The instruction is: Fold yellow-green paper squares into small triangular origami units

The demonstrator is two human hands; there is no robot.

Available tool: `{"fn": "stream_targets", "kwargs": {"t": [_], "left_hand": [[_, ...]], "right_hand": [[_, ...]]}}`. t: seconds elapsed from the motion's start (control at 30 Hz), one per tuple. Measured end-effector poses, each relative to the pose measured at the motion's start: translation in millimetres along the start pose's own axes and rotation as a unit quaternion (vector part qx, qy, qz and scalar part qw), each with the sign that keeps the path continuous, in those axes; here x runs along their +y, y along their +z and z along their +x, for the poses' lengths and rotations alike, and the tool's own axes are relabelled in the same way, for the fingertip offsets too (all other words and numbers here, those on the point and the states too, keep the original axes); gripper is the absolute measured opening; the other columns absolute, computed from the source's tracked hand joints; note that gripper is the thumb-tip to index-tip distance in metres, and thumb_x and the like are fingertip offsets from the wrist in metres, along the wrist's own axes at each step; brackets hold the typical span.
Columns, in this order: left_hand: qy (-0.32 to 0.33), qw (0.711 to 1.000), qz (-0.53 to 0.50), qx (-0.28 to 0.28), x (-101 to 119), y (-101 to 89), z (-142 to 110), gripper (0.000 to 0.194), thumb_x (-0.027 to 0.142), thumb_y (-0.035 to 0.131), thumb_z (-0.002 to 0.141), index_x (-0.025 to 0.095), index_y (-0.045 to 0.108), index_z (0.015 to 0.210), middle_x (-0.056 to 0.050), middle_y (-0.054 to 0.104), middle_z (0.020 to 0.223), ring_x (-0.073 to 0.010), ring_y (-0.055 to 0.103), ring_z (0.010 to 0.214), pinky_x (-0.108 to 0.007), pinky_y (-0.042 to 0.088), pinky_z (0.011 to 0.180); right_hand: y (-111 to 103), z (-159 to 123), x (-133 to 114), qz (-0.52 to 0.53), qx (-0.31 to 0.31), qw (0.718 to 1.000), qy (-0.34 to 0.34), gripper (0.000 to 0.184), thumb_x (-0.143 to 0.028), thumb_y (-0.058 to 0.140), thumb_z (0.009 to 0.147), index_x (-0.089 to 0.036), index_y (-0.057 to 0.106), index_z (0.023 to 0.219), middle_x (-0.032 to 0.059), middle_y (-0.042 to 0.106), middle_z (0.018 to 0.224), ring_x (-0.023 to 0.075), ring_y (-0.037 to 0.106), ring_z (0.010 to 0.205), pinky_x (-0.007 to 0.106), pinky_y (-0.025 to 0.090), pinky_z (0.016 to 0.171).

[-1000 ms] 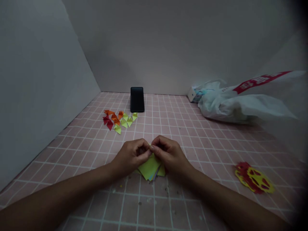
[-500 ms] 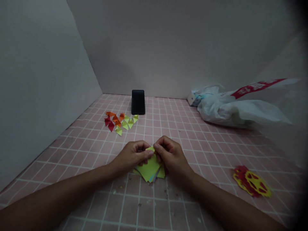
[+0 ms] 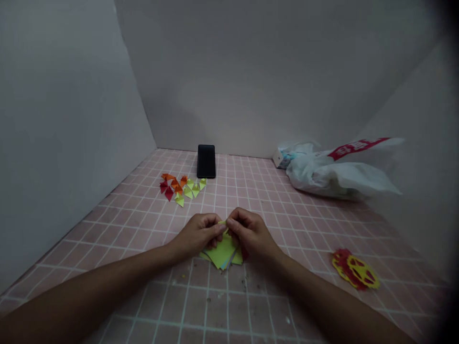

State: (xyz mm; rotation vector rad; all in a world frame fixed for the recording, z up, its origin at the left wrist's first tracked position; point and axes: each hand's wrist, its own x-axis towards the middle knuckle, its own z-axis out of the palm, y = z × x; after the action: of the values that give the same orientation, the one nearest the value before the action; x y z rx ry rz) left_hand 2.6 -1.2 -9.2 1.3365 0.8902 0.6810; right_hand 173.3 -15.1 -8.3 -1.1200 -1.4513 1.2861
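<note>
My left hand [image 3: 199, 233] and my right hand [image 3: 251, 232] meet at their fingertips over a small stack of coloured paper squares [image 3: 223, 252], yellow-green on top, lying on the pink tiled table [image 3: 150, 224]. Both hands are closed in a pinch on a small yellow-green paper piece [image 3: 223, 223] held between them, just above the stack. Most of that piece is hidden by my fingers.
A cluster of small folded paper triangles [image 3: 181, 186], red, orange and yellow-green, lies at the back left. A black phone [image 3: 206, 161] leans against the rear wall. A white plastic bag [image 3: 337, 172] sits at the back right, a red and yellow paper cut-out [image 3: 354, 273] at the right.
My hands have stayed together on the small paper piece, the fingers shifting slightly. The view has tilted so the whole scene sits lower in frame.
</note>
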Motion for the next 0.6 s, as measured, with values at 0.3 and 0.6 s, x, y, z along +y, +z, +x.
{"fn": "stream_targets", "kwargs": {"t": [0.3, 0.6], "left_hand": [[0.039, 0.999, 0.006, 0.027, 1, 4.6, -3, 0.031, 0.045, 0.064, 0.076, 0.018, 0.051, 0.067, 0.005, 0.053, 0.048, -0.0082, 0.046, 0.041, -0.020, 0.036, 0.046], [0.043, 0.996, 0.058, 0.053, 3, 1.9, 11, 0.032, 0.043, 0.068, 0.071, 0.018, 0.049, 0.063, 0.007, 0.049, 0.043, -0.0068, 0.041, 0.037, -0.018, 0.027, 0.040]], "right_hand": [[-1, 5, -12, -0.054, -0.027, 0.998, -0.023, 0.024, -0.036, 0.054, 0.085, -0.019, 0.051, 0.068, -0.0048, 0.052, 0.053, 0.0078, 0.044, 0.038, 0.020, 0.034, 0.039], [-10, 22, -19, -0.096, -0.071, 0.993, -0.016, 0.019, -0.026, 0.051, 0.084, -0.020, 0.049, 0.066, -0.0066, 0.049, 0.045, 0.0082, 0.045, 0.034, 0.019, 0.033, 0.037]]}}
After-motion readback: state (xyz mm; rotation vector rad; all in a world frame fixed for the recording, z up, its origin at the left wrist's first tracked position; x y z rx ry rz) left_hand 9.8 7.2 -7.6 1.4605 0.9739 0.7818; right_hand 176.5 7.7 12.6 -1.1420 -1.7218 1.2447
